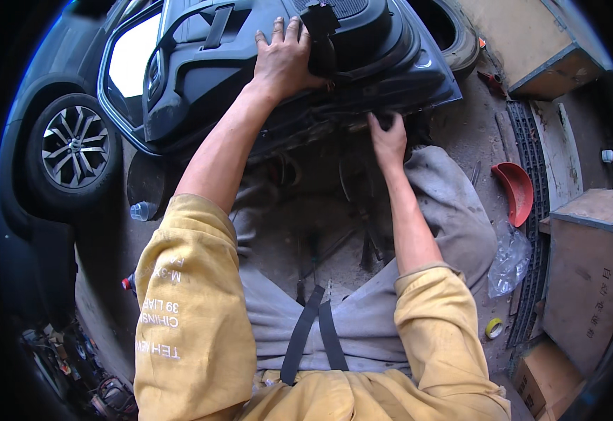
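A detached car door leans in front of me, its dark inner trim panel facing up towards me. My left hand lies on that panel with its fingers spread, the thumb reaching to the near edge. Below the door's near edge, right of centre, my right hand has its thumb raised and its fingers curled. What those fingers hold, if anything, is too dark to make out. Between my legs, dark slender tools or rods rest on the shadowed floor.
A car with a spoked wheel stands at left. Around my right side are a tire, a red curved piece, a clear plastic bag, a yellow tape roll and wooden boxes. A plastic bottle lies at left.
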A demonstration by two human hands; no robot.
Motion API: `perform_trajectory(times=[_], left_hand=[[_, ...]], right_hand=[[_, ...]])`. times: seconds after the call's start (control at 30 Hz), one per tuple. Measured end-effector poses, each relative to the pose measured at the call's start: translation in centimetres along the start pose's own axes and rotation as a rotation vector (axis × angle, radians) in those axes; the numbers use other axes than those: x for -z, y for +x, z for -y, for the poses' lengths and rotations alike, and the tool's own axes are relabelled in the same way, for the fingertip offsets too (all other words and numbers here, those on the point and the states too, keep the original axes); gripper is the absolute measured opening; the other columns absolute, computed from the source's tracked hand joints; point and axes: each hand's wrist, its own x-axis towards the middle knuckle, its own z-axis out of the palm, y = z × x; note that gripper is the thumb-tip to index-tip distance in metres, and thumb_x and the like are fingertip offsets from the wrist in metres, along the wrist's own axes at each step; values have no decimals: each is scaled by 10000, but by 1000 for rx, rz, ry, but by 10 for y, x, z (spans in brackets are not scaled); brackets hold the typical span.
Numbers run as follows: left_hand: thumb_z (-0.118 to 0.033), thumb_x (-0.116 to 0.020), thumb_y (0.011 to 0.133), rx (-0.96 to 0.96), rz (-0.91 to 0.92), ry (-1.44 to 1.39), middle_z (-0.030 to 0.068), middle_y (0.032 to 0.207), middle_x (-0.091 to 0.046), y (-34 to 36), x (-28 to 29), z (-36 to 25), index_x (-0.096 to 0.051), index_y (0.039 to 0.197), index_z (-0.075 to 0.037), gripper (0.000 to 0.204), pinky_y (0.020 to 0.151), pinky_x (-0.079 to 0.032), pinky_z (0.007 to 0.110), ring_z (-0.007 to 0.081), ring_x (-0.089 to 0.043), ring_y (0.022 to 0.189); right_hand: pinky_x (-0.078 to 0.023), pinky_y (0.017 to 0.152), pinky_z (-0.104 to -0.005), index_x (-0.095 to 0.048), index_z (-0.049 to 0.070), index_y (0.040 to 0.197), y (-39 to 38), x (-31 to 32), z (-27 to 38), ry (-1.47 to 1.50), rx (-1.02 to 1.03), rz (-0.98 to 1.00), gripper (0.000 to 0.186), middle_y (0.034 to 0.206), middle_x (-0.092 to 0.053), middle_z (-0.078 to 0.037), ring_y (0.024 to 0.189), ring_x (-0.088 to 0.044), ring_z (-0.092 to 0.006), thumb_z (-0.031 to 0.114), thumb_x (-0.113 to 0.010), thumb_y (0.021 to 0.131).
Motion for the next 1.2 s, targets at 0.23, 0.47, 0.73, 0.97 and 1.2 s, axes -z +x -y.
perform_trajectory(times=[0.23, 0.47, 0.73, 0.97, 1.2], left_hand=[[-613, -859, 522, 52, 184, -52, 290, 1448, -402, -1, 27, -10, -414, 1350, 127, 1197, 1088, -348, 566, 458, -381, 1356], [-610, -862, 502, -19, 75, -93, 297, 1378, -474, -11, 8, 8, -465, 1306, 136, 1167, 1052, -399, 542, 446, -451, 1304], [-611, -838, 551, -11, 122, -61, 304, 1400, -461, -26, -1, 29, -410, 1368, 141, 1190, 1080, -370, 573, 450, -438, 1323], [-625, -838, 532, -70, 38, -60, 328, 1369, -486, -26, -18, 56, -413, 1357, 158, 1214, 1063, -390, 578, 455, -467, 1304], [-641, -830, 514, -145, 84, -75, 353, 1289, -542, -33, -20, 68, -439, 1305, 198, 1217, 999, -450, 584, 465, -545, 1220]], right_hand=[[-502, 848, -515, -601, -27, 1088, -103, 22, -136, -590, -228, 349, 397, 1013, -650, -291, 987, -624, -463, 332, -612, 921], [-515, 924, -493, -463, 25, 1214, -180, 4, -172, -960, -248, 753, 459, 1181, -601, -277, 1098, -615, -421, 277, -656, 882], [-535, 831, -528, -475, -7, 1146, -195, -12, -89, -821, -268, 796, 396, 975, -669, -312, 937, -664, -460, 258, -628, 894], [-501, 629, -435, -570, 6, 982, -242, -63, -34, -22, 1, 543, 281, 719, -620, -224, 744, -651, -437, 272, -639, 926], [-477, 608, -383, -586, -14, 975, -199, -134, 6, -103, 39, 135, 311, 677, -583, -145, 619, -605, -278, 295, -621, 959]])
